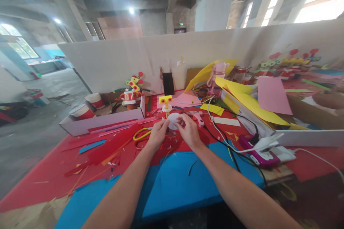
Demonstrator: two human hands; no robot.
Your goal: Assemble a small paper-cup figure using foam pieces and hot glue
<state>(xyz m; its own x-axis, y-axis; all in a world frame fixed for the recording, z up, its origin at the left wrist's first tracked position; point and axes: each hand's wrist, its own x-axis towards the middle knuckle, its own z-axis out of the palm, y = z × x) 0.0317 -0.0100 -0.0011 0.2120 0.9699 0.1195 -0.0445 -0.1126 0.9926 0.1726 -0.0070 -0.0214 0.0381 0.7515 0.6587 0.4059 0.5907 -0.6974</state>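
Your left hand pinches the left edge of a flat white round disc; your right hand grips its right edge. Disc sits between both hands, above the red-and-blue-covered bench, just in front of a red-and-white cup figure with yellow head. Yellow-handled scissors beside your left hand; pink plastic glue gun near your right.

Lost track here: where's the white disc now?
In the head view, the white disc is just below the middle, held between the left hand and right hand, in front of the yellow-headed figure.
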